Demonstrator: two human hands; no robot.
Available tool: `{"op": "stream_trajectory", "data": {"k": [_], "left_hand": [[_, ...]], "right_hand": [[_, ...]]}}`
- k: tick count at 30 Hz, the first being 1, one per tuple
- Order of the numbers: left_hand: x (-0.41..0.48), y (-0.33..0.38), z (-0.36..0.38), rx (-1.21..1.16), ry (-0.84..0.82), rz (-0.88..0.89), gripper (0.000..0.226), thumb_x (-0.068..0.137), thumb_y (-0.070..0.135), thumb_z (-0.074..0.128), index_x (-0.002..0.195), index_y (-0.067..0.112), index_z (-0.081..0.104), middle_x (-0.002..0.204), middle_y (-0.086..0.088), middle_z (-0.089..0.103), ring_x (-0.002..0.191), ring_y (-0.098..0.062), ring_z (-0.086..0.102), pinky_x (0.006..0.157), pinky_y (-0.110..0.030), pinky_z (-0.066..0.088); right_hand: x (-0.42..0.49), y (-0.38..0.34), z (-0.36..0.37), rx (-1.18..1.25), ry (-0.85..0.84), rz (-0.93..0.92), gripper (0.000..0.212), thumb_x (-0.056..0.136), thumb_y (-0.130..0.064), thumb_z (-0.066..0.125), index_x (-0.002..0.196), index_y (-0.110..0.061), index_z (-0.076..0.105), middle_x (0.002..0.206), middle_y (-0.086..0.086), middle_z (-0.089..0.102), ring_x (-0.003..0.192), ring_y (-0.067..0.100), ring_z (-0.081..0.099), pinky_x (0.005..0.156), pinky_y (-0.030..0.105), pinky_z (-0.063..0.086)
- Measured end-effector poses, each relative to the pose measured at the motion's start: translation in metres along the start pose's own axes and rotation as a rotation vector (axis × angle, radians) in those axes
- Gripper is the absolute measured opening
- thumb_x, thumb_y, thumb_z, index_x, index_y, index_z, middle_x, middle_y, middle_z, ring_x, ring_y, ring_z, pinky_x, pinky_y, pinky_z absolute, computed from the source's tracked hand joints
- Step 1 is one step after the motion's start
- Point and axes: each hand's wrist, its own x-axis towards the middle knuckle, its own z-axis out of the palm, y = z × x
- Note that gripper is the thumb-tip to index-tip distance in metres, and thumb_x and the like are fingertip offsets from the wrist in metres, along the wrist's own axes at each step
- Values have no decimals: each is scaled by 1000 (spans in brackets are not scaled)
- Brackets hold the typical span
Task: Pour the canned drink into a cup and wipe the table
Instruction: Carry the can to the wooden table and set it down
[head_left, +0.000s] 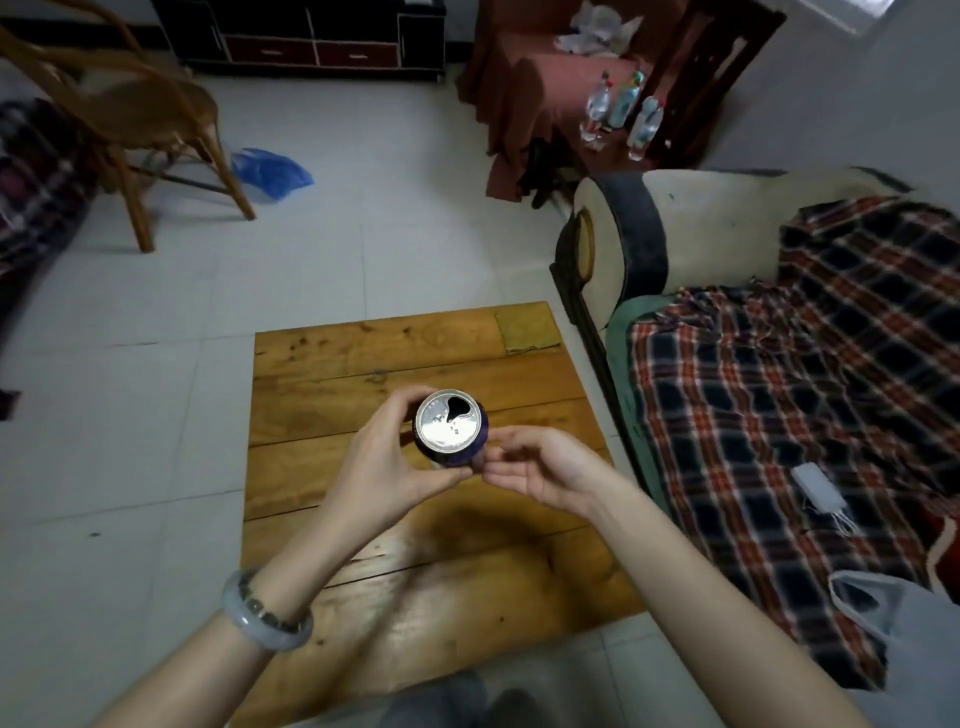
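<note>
Purple drink can (450, 425) above the wooden table (363, 358), upright, long axis toward the camera, opened silver top facing up, left hand (384, 462) wrapped round its side, label hidden, right hand (545, 467) just beside it, fingers loosely curled, any pinch unclear.

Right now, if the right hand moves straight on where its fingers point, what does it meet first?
Most likely the can, which the left hand grips. The right hand points leftward, fingertips at the can's purple side, close to the left thumb; whether they touch it is unclear.
</note>
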Motion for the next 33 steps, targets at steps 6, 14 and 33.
{"op": "stream_trajectory", "data": {"k": [6, 14, 33], "left_hand": [[29, -55, 28, -11, 16, -157, 76, 55, 26, 90, 117, 29, 47, 114, 17, 56, 106, 4, 53, 90, -20, 47], [41, -158, 80, 31, 44, -329, 78, 57, 26, 89, 121, 33, 44, 115, 21, 53, 106, 6, 51, 91, -16, 44], [36, -287, 136, 78, 7, -468, 74, 62, 23, 86, 123, 26, 44, 118, 13, 50, 108, 3, 44, 90, -2, 31]], "right_hand": [[74, -3, -16, -70, 31, 79, 30, 91, 4, 40, 118, 2, 53, 107, 19, 63, 106, 29, 59, 91, 34, 49], [189, 33, -37, -186, 112, 172, 15, 94, -10, 48, 82, -14, 57, 55, -4, 61, 45, 2, 57, 47, 14, 47], [303, 118, -74, -534, -9, 125, 35, 93, -2, 38, 85, -20, 67, 84, -7, 68, 75, -1, 65, 68, 11, 48]]}}
